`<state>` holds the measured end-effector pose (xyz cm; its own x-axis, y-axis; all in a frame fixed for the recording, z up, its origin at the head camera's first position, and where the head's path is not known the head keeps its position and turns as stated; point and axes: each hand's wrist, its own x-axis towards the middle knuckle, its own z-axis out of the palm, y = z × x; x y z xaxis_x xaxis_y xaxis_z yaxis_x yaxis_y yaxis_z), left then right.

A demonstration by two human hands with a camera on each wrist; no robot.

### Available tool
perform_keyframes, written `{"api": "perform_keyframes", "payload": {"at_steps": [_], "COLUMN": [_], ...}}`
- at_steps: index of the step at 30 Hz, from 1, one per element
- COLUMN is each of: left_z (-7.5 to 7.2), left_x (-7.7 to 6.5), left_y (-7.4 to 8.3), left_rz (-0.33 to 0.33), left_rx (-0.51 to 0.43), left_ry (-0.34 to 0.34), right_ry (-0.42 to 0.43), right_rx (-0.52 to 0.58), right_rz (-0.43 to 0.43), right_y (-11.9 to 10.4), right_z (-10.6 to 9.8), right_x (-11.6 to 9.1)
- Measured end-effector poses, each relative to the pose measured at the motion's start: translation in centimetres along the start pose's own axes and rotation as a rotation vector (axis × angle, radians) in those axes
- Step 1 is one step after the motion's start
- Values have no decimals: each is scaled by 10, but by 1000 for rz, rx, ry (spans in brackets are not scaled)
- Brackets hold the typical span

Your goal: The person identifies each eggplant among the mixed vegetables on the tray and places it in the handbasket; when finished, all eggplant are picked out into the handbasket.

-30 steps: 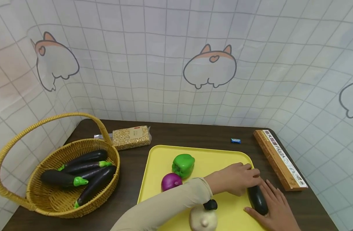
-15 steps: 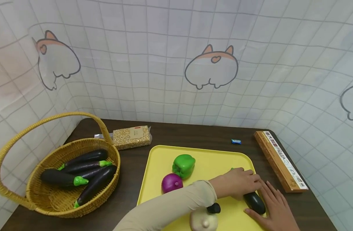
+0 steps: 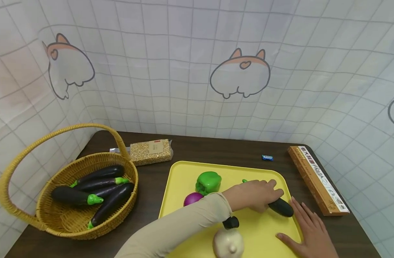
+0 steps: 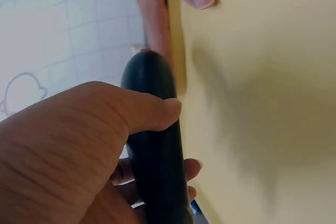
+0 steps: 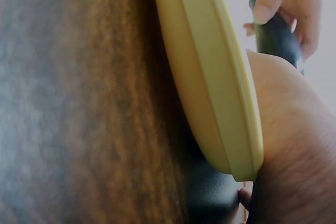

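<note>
In the head view my left hand (image 3: pixel 259 195) reaches across a yellow tray (image 3: pixel 242 172) and grips a dark eggplant (image 3: pixel 281 208) round its middle. Its green stem end peeks out past the knuckles. The left wrist view shows the thumb over the eggplant (image 4: pixel 152 171) and fingertips on the far side; a shadow falls on the tray beside it. My right hand (image 3: pixel 309 229) rests at the tray's right rim, thumb inside and straight fingers along the outside. The blunt end of the eggplant points at those fingers. In the right wrist view the tray wall (image 5: pixel 210 77) fills the middle.
On the tray are a green bell pepper (image 3: pixel 208 182), a purple onion (image 3: pixel 191 199) partly behind my left sleeve, and a pale round vegetable (image 3: pixel 228 243). A wicker basket (image 3: pixel 71 229) with several eggplants stands left. Behind lie a grain pack (image 3: pixel 151 152), a blue packet (image 3: pixel 267 157) and a pasta box (image 3: pixel 319 181).
My left hand has drawn the eggplant left, away from the right hand, and turned it from along the tray's edge to a slant. The right hand has stayed at the rim.
</note>
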<state>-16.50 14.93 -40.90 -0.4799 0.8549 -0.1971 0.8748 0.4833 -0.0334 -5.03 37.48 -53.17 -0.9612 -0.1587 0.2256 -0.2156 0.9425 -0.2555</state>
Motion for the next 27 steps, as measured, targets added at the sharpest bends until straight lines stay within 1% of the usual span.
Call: {"api": "perform_keyframes", "payload": {"at_steps": [5,8,12,16,19,22,25,27], "left_z": [-9,-12,-15,-18,-19,-19,-18,-17], "left_x": [-16,-28,-46,-63,-75,-87,-103,-115], "left_y": [-8,-13,-20,-25,-30,-37,-45,-52], "left_rz": [10,38,80,105,108,97,69,60], "left_rx": [11,39,87,113,126,130,128,110], "left_ry": [68,126,211,262,302,337,365,383], "right_ry": [-24,-30,-25,-30,-28,-24,-16,-11], "right_rx": [-7,2,7,-4,-7,-16,-26,-30], "right_rz": [27,27,13,32,39,30,20,16], "right_y": [0,-1,-2,-4,-3,-3,-2,-1], "right_z": [-4,-4,-2,1,3,5,5,5], "right_x": [-1,0,3,1,0,0,0,0]}}
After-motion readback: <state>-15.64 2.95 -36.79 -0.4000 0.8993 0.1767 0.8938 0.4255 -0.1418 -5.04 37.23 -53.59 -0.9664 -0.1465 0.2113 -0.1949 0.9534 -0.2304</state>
